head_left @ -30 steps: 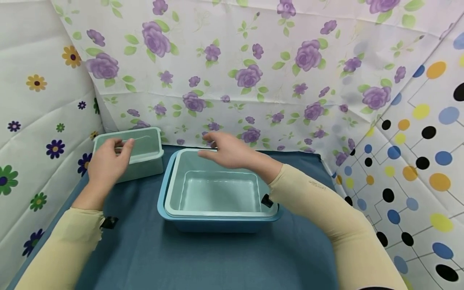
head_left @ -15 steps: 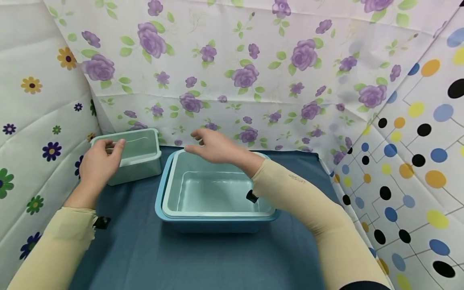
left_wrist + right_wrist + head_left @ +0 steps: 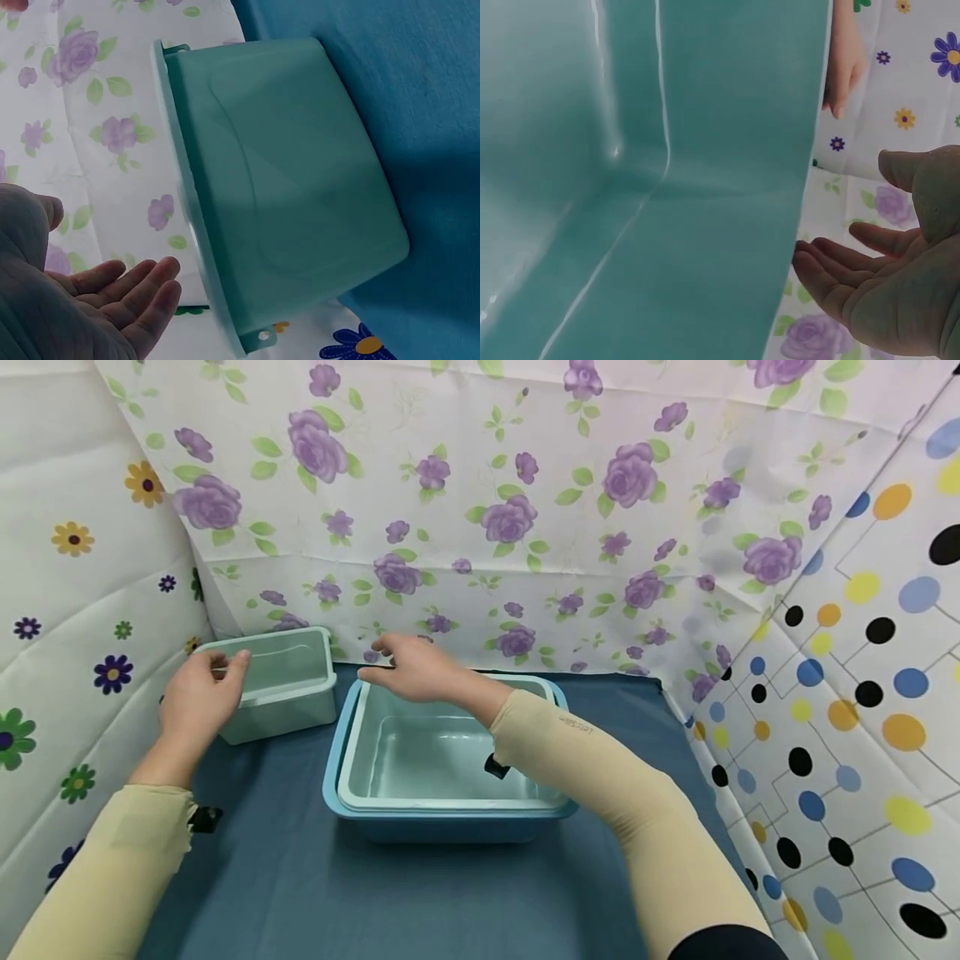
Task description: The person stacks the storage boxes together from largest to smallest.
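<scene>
In the head view my left hand [image 3: 197, 700] hovers over the left end of a small pale green plastic bin [image 3: 288, 703]. Its fingers are loosely bent and hold nothing; the left wrist view shows the fingers [image 3: 147, 300] beside the bin's rim. My right hand [image 3: 417, 668] is held over the back left corner of a larger pale green bin [image 3: 420, 760], fingers relaxed and holding nothing. That larger bin sits nested inside a blue bin [image 3: 457, 831]. In the right wrist view the fingertips [image 3: 804, 255] are right at the larger bin's rim.
Dark blue cloth [image 3: 420, 902] covers the table. A floral curtain [image 3: 465, 468] hangs close behind the bins. A flower-print sheet [image 3: 67, 610] stands at the left, and a dotted sheet [image 3: 862, 735] at the right.
My right hand has moved left across the back of the larger bin, toward the small bin. My left hand has drifted slightly left. The bins have stayed in place.
</scene>
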`<state>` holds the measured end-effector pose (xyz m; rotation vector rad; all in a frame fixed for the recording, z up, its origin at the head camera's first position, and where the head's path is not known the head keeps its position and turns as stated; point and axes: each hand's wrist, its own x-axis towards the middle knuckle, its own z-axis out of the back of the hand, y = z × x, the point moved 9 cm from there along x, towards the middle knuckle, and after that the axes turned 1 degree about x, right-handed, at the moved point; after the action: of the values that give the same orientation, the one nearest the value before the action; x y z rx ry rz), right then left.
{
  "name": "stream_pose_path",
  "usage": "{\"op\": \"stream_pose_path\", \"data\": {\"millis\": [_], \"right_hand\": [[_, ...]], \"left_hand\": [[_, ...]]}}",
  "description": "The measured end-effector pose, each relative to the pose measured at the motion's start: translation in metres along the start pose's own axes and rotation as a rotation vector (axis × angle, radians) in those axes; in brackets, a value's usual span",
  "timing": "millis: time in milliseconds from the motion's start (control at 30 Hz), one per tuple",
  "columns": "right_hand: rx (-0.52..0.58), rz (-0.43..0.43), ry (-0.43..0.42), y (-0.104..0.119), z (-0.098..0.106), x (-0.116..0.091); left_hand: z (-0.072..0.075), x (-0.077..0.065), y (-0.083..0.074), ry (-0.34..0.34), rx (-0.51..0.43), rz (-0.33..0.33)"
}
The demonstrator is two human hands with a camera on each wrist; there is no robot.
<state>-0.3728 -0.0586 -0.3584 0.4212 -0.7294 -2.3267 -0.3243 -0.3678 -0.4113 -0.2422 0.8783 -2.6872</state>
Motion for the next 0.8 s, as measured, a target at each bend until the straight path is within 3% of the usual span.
{"op": "stream_pose_path", "data": {"millis": [400, 800], "right_hand": [[-0.020, 0.021, 0.001, 0.000, -0.016, 0.023], [-0.077, -0.029, 0.043, -0.004, -0.025, 0.045]], "left_hand": [[-0.001, 0.008, 0.018, -0.015, -0.021, -0.004], [-0.005, 0.016, 0.025, 0.009, -0.005, -0.001]]}}
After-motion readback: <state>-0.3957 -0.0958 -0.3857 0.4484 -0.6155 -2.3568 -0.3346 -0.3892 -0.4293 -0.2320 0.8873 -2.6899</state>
